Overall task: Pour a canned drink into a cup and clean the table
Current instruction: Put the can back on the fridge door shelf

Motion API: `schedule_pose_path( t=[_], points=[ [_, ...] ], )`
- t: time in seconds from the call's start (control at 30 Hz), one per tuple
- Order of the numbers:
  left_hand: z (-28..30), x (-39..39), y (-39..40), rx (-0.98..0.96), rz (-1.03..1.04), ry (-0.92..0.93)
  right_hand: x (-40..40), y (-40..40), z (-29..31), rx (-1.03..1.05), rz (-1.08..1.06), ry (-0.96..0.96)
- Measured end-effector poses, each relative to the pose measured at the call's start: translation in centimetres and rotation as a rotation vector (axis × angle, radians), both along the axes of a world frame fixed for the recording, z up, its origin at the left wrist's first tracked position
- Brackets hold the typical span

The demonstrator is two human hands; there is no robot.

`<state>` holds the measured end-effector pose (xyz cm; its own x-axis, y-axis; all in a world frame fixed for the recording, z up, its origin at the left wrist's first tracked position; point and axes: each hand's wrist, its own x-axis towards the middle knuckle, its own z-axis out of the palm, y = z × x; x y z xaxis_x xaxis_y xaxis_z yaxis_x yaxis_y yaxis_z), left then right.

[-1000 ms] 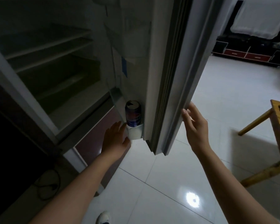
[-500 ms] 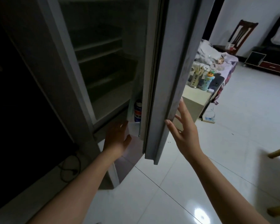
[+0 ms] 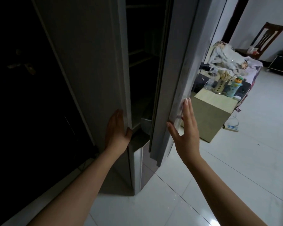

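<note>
Hiding the canned drink from view, the refrigerator door (image 3: 175,75) is standing barely ajar at 12 o'clock. The right hand (image 3: 186,132) is pressing flat, fingers spread, against its outer edge, while the left hand (image 3: 117,131) is lying open-palmed on the refrigerator body (image 3: 91,62) at 10 o'clock.

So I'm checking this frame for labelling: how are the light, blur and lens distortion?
Head view: the fridge interior and the wall to its left are nearly black, while the tiled floor is bright and glossy; the door edge bows from wide-angle distortion; the left hand sits in shadow, the right hand is lit, and both are reasonably sharp.
</note>
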<state>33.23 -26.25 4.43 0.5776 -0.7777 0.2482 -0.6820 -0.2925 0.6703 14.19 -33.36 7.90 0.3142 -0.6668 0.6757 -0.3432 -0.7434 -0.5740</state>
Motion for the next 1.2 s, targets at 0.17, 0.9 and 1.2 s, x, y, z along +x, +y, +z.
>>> schedule_pose_path(
  t=[0.17,0.9,1.2],
  points=[
    [0.7,3.3,0.0,-0.008,-0.042,-0.073,4.2,0.3,-0.3,-0.024,-0.058,-0.005],
    [-0.8,7.5,-1.3,0.014,-0.19,-0.097,11.5,1.0,0.6,0.065,-0.026,0.037],
    [-0.5,7.7,-0.9,0.049,-0.227,-0.226,11.9,1.0,0.7,0.113,-0.021,0.046]
  ],
)
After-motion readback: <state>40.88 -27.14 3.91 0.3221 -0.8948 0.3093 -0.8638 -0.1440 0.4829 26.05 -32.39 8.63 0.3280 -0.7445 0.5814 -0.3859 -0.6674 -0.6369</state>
